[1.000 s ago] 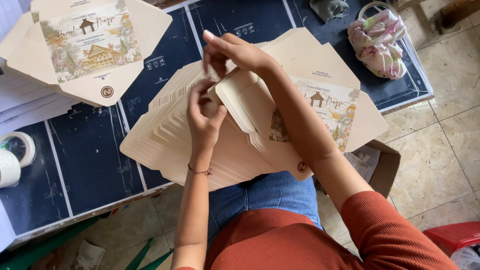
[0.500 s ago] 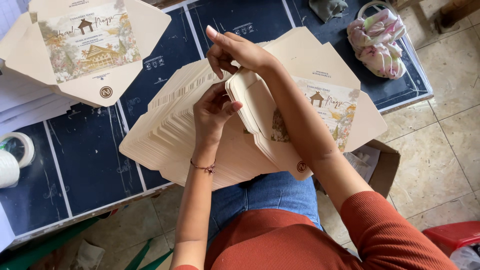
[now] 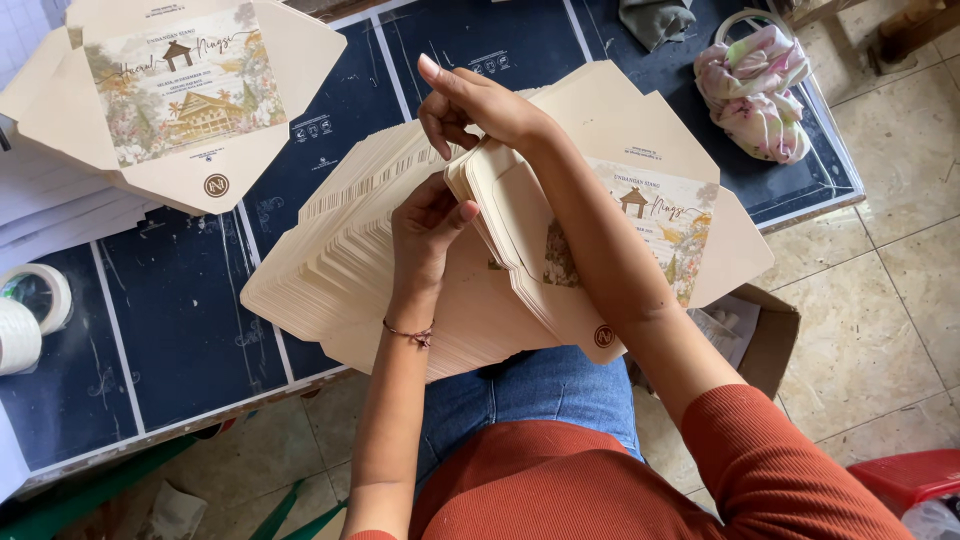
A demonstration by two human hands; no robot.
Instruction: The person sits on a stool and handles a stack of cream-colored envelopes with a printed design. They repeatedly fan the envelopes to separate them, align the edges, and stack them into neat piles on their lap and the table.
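Observation:
A thick fanned stack of cream die-cut envelope blanks (image 3: pixel 330 260) lies on a dark blue table (image 3: pixel 180 330) in front of me. My right hand (image 3: pixel 480 110) pinches a bunch of blanks (image 3: pixel 530 250) at their top edge and tilts them up to the right. My left hand (image 3: pixel 425 225) presses its fingers into the gap between that lifted bunch and the rest of the stack. Printed house and flower art shows on the blanks under my right forearm.
A second pile of unfolded printed blanks (image 3: pixel 185 95) sits at the far left. Tape rolls (image 3: pixel 30 315) lie at the left edge. A flowered cloth bundle (image 3: pixel 755 90) rests at the far right. A cardboard box (image 3: pixel 760 335) and a red stool (image 3: pixel 905 480) stand on the tiled floor.
My right hand has lifted the bunch of blanks further up and to the right, widening the gap. My left hand has slid deeper into that gap.

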